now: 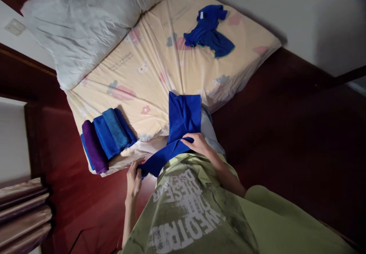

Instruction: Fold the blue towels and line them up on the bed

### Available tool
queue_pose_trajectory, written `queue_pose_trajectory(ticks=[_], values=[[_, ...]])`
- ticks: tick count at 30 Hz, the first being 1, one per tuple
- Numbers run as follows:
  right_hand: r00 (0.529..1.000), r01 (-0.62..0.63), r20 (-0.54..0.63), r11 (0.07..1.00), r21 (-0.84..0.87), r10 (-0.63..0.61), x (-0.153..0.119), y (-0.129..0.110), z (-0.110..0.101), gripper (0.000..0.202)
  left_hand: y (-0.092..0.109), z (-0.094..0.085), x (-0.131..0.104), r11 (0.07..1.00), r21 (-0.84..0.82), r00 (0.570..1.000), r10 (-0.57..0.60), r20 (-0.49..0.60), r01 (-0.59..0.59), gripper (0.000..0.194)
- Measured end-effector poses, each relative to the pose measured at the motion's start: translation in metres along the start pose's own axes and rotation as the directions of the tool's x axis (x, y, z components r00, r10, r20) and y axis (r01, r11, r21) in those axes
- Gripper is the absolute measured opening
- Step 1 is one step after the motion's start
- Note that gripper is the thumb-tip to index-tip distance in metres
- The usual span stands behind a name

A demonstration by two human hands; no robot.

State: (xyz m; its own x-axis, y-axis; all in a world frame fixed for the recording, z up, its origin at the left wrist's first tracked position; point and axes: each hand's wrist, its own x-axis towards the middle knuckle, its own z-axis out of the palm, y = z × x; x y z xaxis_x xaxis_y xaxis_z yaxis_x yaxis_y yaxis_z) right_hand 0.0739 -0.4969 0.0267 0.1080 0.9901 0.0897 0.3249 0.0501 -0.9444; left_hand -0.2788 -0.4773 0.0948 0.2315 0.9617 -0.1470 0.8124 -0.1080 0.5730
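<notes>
A blue towel (185,111) lies across my lap, its far end flat and its near part gathered into a folded strip. At the left end of that strip, my left hand (134,178) is closed on a corner of the towel. My right hand (197,143) pinches the towel's folded edge near its middle, thumb and fingers together. Several rolled or folded towels rest side by side at the bed's near left corner, among them a purple towel (95,147) and a lighter blue towel (115,128).
The bed (154,75) has a cream sheet printed with strawberries. A crumpled blue cloth (210,33) with a white tag and green edging lies toward its far right. A large grey pillow (94,21) covers the far left. Dark red floor (280,132) surrounds the bed.
</notes>
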Motion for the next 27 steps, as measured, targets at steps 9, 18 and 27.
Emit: queue_pose_trajectory(ticks=[9, 18, 27], values=[[0.998, -0.055, 0.015, 0.997, -0.057, 0.056, 0.0, 0.006, -0.001, 0.016, -0.028, 0.037, -0.006, 0.996, 0.013, 0.986, 0.088, 0.139, -0.091, 0.049], [0.991, -0.084, 0.1, 0.993, -0.08, 0.091, -0.003, 0.013, 0.005, 0.017, -0.016, 0.071, -0.015, 0.963, 0.172, 0.951, 0.156, 0.265, -0.206, 0.064], [0.992, -0.083, 0.094, 0.996, -0.032, 0.086, -0.005, 0.01, 0.005, 0.018, -0.013, 0.066, -0.022, 0.946, -0.311, 0.992, 0.113, 0.054, -0.091, 0.025]])
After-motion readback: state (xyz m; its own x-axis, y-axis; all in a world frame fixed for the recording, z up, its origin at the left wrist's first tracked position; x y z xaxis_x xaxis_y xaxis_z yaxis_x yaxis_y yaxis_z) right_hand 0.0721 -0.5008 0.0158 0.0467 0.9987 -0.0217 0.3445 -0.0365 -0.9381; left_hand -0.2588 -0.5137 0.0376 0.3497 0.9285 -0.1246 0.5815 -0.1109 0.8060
